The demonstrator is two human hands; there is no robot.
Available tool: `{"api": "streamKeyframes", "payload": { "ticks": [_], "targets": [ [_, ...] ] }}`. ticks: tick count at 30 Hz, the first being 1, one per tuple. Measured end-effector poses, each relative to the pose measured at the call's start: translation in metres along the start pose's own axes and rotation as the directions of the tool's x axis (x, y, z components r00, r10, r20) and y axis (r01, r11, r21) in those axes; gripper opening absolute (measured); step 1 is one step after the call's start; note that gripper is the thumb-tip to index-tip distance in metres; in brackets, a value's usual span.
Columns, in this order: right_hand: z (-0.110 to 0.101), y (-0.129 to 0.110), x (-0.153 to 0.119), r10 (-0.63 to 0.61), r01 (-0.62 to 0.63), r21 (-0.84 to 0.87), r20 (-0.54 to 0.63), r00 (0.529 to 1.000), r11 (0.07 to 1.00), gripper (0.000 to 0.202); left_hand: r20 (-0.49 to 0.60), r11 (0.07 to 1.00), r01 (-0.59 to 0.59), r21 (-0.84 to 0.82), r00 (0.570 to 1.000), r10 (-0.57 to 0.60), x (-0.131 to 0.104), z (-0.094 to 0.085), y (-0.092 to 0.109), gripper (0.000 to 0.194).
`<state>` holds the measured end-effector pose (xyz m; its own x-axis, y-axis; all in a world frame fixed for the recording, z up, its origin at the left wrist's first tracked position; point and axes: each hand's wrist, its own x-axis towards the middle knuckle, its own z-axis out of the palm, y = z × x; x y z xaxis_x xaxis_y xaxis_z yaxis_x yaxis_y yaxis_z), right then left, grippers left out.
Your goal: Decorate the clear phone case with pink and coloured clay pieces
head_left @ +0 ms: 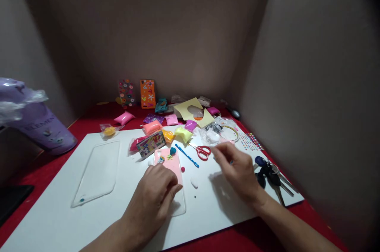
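My left hand (157, 190) is curled over a clear phone case partly covered in pink clay (175, 161), thumb and fingers close together. Its fingertips are partly hidden, so I cannot see what they hold. Small clay figures in teal, yellow-green and other colours sit at the case's upper end. Raised above the board on the right, my right hand (237, 170) is closed in a pinch; anything in it is too small to name. Between the hands lie a white clay piece (194, 182), a small red ball (183, 169) and a blue modelling tool (187, 155).
Red-handled scissors (203, 152) and several colourful clay packets (152, 126) lie farther back. A clear phone case (97, 172) is on the left of the white board (56, 196). Keys (274, 178) sit at the right edge; a purple tumbler (49, 129) stands left.
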<state>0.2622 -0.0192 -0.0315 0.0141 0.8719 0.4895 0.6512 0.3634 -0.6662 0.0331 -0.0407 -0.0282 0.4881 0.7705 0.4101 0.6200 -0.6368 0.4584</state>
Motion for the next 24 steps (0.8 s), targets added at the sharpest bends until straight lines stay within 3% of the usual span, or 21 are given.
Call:
{"api": "streamKeyframes", "payload": {
  "ticks": [2,5,8,10,16,24],
  "targets": [
    [-0.010,0.008,0.017,0.059,-0.061,-0.007,-0.110,0.992,0.998,0.016,-0.018,1.000,0.007,-0.021,1.000,-0.007,-0.001,-0.001,0.001,0.016],
    [-0.020,0.022,0.044,0.062,-0.093,-0.263,-0.121,0.991,0.960,0.019,-0.046,1.000,0.005,-0.027,0.999,-0.006,-0.002,-0.002,0.002,0.017],
    [-0.021,0.034,0.064,0.143,-0.133,-0.619,-0.034,0.989,0.774,0.036,-0.055,1.000,-0.007,-0.029,0.998,0.005,-0.003,-0.002,0.002,0.016],
    [-0.017,0.039,0.070,0.242,-0.164,-0.708,0.009,0.970,0.687,0.047,-0.060,0.999,-0.012,-0.031,0.998,0.010,-0.002,-0.002,0.001,0.015],
    [-0.001,0.051,0.069,0.286,-0.191,-0.673,0.033,0.958,0.715,0.044,-0.059,0.999,0.001,-0.036,0.998,-0.003,-0.001,-0.001,-0.001,0.015],
    [0.003,0.056,0.067,0.257,-0.186,-0.575,0.043,0.965,0.797,0.038,-0.050,0.999,-0.009,-0.039,0.999,0.007,-0.001,-0.001,-0.003,0.015]
  ]
}}
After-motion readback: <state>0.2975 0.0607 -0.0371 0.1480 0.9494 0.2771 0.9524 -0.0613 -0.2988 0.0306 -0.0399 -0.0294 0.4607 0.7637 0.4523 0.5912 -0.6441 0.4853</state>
